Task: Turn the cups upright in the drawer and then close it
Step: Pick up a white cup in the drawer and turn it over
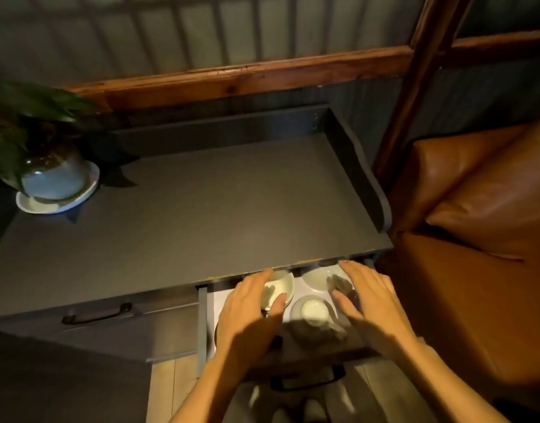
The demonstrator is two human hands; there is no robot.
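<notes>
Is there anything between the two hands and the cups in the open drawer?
Nothing visible. Left hand hovers over the left cup, right hand over the right cup. The upside-down cup sits uncovered between them in the drawer.

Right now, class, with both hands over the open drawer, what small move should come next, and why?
Probably lower the right hand onto the front cup and turn it over. Its narrow foot ring faces up, so it appears upside down, while the two back cups show open bowls. Both hands hover open, holding nothing, and the drawer is pulled out.
</notes>
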